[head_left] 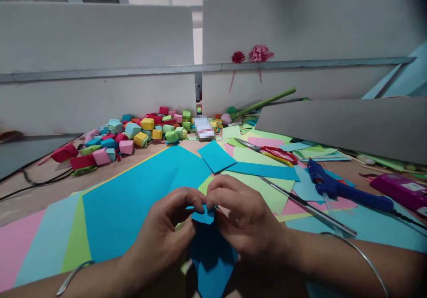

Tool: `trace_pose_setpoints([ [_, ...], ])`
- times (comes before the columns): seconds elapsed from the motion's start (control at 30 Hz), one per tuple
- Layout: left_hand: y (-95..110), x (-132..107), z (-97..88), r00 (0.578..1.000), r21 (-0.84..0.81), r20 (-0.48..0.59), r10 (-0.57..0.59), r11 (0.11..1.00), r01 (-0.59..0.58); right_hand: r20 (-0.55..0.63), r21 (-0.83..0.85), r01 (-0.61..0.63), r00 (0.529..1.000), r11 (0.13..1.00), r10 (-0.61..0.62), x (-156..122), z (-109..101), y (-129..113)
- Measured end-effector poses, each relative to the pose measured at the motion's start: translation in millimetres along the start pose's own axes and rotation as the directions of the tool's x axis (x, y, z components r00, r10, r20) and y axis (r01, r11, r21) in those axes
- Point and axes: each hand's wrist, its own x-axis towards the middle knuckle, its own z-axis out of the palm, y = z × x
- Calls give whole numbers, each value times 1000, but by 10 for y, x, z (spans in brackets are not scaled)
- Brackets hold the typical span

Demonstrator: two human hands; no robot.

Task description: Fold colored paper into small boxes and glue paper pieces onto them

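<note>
My left hand [167, 227] and my right hand [245, 213] meet at the front middle, fingertips pinched on a small piece of blue paper [203, 217]. The paper looks folded or bent, though the fingers cover much of it. Below the hands another blue paper piece [213, 262] lies in shadow; whether it joins the held one I cannot tell. Just beyond, a large blue sheet [130, 200] lies over green, light blue and pink sheets. A blue square [216, 156] and a blue strip [267, 171] rest past my right hand.
Small colourful paper boxes [133, 130] are heaped at the back left. To the right lie red-handled scissors [273, 152], a silver pointed tool [310, 209], a blue glue gun [347, 190] and a purple device [400, 191]. Two paper flowers [262, 53] stand against the white partition [300, 26].
</note>
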Motion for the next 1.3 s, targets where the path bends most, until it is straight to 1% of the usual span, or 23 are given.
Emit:
trace_pose_setpoints([
  [0.07, -24, -7, -2, 999, 37, -4, 36, 999, -36, -1, -18, 53, 999, 998, -53, -3, 6, 11],
  [0.13, -39, -10, -7, 998, 65, -2, 56, 996, -56, 10, -26, 58, 998, 998, -58, -2, 4, 14],
  [0.23, -29, 1, -16, 999, 89, 1, 45, 995, -45, 21, -25, -14, 1000, 1000, 14, 0, -9, 7],
  [0.33, 4, 21, -27, 1000, 142, -4, -5, 990, 6, 32, -55, -57, 998, 997, 58, -6, -15, 6],
  [0.43, 23, 28, -29, 997, 165, -18, -70, 984, 72, 59, -169, -13, 998, 986, 23, -20, 1, 21],
  [0.5, 20, 20, -20, 996, 157, -17, -92, 983, 94, 68, -269, 41, 997, 962, -23, -26, 16, 32],
  [0.57, 6, 8, -7, 993, 129, -7, -115, 985, 114, 58, -325, 68, 997, 943, -52, -25, 25, 35],
  [0.7, -28, 13, -3, 990, 83, 10, -143, 987, 141, 66, -312, 63, 997, 948, -45, -19, 23, 36],
  [0.83, -47, 37, -26, 992, 160, 21, -128, 979, 123, 101, -364, 71, 994, 929, -36, -25, 33, 47],
  [0.93, -50, 31, -20, 993, 185, 28, -110, 977, 103, 115, -423, 82, 993, 902, -37, -32, 48, 48],
  [1.0, -47, 19, -10, 992, 205, 53, -112, 974, 99, 113, -427, 80, 993, 901, -35, -36, 54, 43],
  [1.07, -42, 14, -5, 990, 264, 72, -119, 960, 96, 107, -409, 72, 994, 910, -30, -43, 56, 33],
  [1.17, -26, 29, -20, 986, 360, 64, -155, 925, 122, 116, -415, 89, 992, 905, -44, -62, 57, 3],
  [1.23, -12, 43, -35, 980, 378, 48, -193, 912, 161, 129, -459, 120, 989, 880, -68, -74, 62, -29],
  [1.3, 4, 49, -45, 977, 370, 33, -212, 910, 185, 128, -513, 168, 985, 842, -118, -82, 68, -64],
])
